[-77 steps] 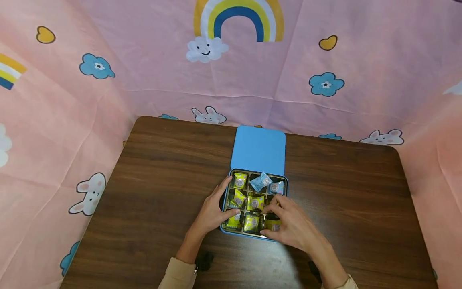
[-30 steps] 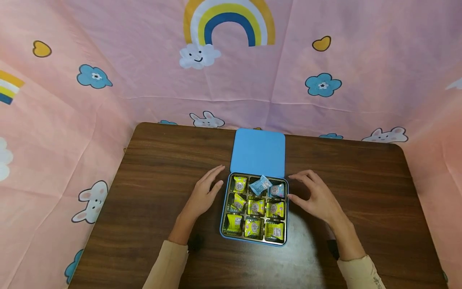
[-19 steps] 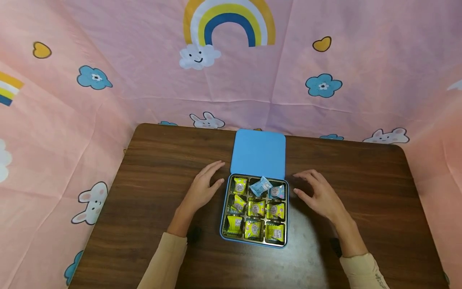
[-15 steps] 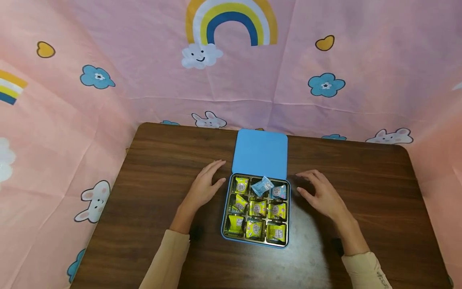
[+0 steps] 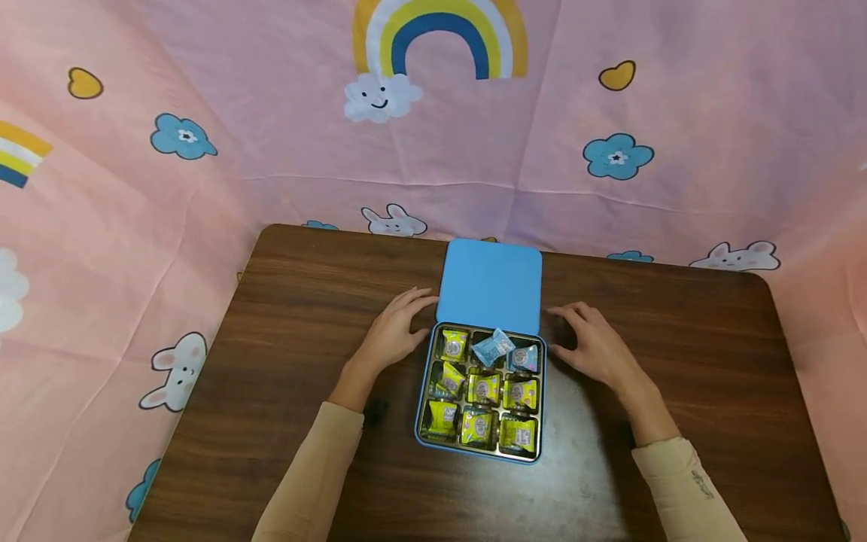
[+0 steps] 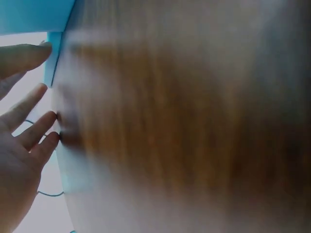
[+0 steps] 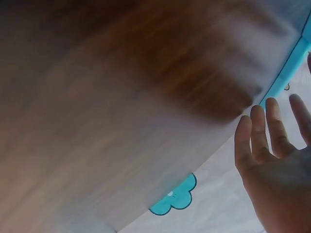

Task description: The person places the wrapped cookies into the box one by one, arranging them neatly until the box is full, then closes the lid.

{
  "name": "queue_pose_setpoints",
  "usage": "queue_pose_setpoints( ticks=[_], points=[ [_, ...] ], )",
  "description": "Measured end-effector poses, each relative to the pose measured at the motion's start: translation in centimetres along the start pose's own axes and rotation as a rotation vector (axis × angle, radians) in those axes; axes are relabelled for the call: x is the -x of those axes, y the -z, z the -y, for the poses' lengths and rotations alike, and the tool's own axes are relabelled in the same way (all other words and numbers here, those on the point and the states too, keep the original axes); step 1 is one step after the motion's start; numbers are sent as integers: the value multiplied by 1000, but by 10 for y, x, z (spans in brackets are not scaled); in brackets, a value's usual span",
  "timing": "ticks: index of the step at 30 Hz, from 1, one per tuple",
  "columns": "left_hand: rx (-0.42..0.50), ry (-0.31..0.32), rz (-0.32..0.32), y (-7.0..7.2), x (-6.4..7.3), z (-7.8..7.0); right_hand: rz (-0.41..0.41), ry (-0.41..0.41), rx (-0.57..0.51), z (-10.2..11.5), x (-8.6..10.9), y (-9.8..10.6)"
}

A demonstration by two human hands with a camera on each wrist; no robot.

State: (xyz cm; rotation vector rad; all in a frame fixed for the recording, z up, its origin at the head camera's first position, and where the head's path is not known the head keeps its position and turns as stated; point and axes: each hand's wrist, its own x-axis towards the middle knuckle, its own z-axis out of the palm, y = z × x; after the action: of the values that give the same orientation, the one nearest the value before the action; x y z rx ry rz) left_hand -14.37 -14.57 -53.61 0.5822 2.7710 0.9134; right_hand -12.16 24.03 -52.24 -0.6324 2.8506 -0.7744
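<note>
A blue tin box (image 5: 474, 452) stands mid-table, its blue lid (image 5: 491, 286) lying back flat behind it. Its gold tray is divided into compartments. Several yellow wrapped candies (image 5: 484, 388) fill most of these. At the back, a blue wrapped candy (image 5: 493, 347) lies tilted over the middle compartment, and another blue candy (image 5: 524, 358) sits at back right. My left hand (image 5: 395, 331) is beside the left of the tin, fingertips right by the lid's left edge. On the other side, my right hand (image 5: 596, 348) has its fingertips near the lid's lower right corner. Both hold nothing.
The dark wooden table (image 5: 311, 316) reaches to a pink printed cloth (image 5: 467, 135) that hangs behind it and along both sides. The lid's far edge lies close to the table's back edge.
My right hand has left the tin's right compartments, where a yellow candy now shows. Both hands withdrew to the sides, then moved slightly in and back toward the lid.
</note>
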Motion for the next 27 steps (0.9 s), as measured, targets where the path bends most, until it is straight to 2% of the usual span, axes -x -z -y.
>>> queue_pose_setpoints(
  ticks=[8, 16, 21, 27],
  points=[
    [-51, -45, 21, -2, -14, -2, 10, 50, 60, -3, -8, -2],
    [-94, -52, 40, -1, -24, -1, 66, 57, 127, 2, -25, -2],
    [-99, -56, 60, 0, -27, -2, 78, 73, 126, -2, -29, -3],
    [-132, -91, 87, 1, -30, -1, 113, 89, 107, -5, -31, -2]
  ],
)
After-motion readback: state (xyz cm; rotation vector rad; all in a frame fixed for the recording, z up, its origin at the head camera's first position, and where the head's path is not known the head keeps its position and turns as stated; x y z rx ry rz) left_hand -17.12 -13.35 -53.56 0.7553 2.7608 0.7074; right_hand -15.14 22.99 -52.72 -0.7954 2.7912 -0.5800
